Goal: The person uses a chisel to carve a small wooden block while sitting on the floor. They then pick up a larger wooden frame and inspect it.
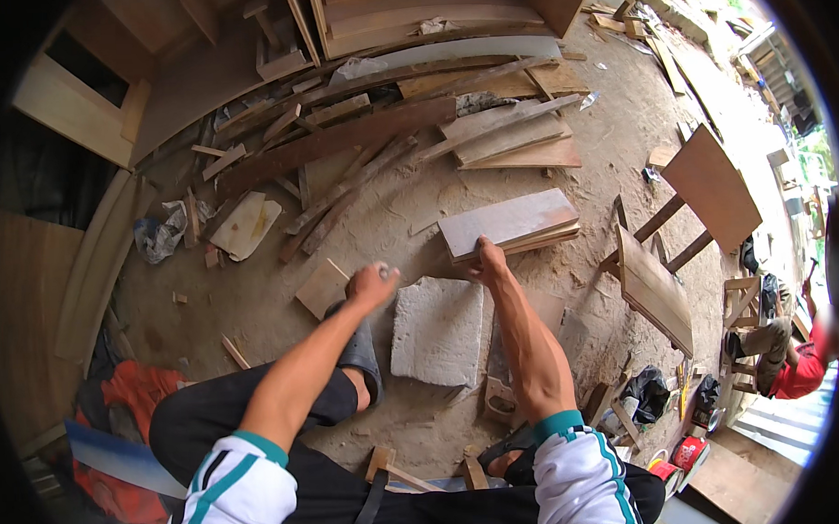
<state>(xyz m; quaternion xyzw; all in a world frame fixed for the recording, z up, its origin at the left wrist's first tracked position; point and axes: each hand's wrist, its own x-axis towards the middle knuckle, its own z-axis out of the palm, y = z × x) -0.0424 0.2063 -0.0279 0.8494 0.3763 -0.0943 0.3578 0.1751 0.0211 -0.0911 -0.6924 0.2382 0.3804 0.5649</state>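
My right hand (pixel 489 261) grips the near edge of a small stack of flat wooden boards (pixel 510 218), thumb on top and fingers at the edge. The boards lie just beyond a rough whitish block (pixel 438 331) on the dirt floor. To the left of that block, my left hand (pixel 372 287) is closed, fingers curled; a small dark spot shows at them, too small to name. Under the left wrist a square piece of wood (pixel 322 288) lies on the ground, beside my dark clog (pixel 360 361).
Planks and offcuts (pixel 341 145) are heaped ahead, before a wooden cabinet (pixel 438 12). At right stands a wooden chair-like frame (pixel 659 254); farther right sits a person in red (pixel 797 369). Red cans (pixel 690 453) stand lower right, orange cloth (pixel 133 401) lies lower left.
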